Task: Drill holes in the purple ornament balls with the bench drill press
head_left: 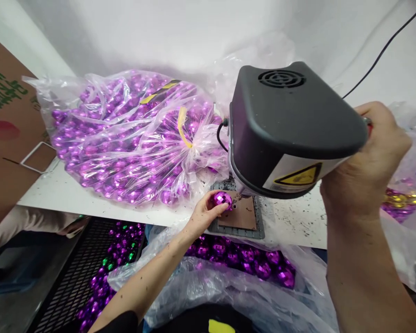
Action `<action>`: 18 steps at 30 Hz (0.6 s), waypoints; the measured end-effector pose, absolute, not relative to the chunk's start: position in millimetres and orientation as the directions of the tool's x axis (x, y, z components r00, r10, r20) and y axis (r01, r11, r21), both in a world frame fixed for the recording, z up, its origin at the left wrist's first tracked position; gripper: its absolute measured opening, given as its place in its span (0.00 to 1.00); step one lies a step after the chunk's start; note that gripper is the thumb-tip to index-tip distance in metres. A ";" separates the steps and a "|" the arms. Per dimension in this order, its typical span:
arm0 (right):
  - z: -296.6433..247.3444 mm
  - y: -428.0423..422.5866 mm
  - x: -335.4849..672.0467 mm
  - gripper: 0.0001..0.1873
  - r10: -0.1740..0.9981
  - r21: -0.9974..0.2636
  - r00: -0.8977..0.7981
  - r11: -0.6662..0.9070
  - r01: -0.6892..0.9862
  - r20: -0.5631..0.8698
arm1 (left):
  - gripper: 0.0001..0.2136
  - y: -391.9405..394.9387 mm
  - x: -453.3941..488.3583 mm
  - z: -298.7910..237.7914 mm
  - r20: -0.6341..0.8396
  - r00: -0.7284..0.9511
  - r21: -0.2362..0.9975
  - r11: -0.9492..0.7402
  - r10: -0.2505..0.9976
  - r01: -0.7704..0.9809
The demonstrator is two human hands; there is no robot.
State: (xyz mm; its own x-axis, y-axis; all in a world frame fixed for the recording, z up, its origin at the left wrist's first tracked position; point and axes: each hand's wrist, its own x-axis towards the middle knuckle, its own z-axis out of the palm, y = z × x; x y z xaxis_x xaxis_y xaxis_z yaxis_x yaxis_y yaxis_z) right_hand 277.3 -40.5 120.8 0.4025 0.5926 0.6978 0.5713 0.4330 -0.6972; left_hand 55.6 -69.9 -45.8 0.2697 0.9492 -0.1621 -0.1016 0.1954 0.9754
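Between the thumb and fingers of my left hand (208, 210) is a shiny purple faceted ball ornament (223, 200). It is at the left edge of a brown plate (237, 217) on the grey machine base. Above the base stands a bench press machine with a dark housing (298, 120), vented on top and bearing a yellow warning label. My right hand (377, 148) is raised at the machine's right side, its fingers closed around a handle mostly hidden behind the housing. A bit of red shows at the grip.
A tied clear bag of purple balls (125, 138) lies on the white table (287, 226). Below is an open plastic bag of purple balls (263, 268). A black mesh crate (62, 273) holds purple and green balls. A cardboard box (10, 129) stands left; dark scraps litter the table.
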 end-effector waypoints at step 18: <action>117.3 -41.1 279.6 0.15 0.593 -0.677 0.383 0.417 0.606 0.708 | 0.26 -75.5 95.9 -66.4 0.309 0.257 0.728 -0.402 0.916 0.555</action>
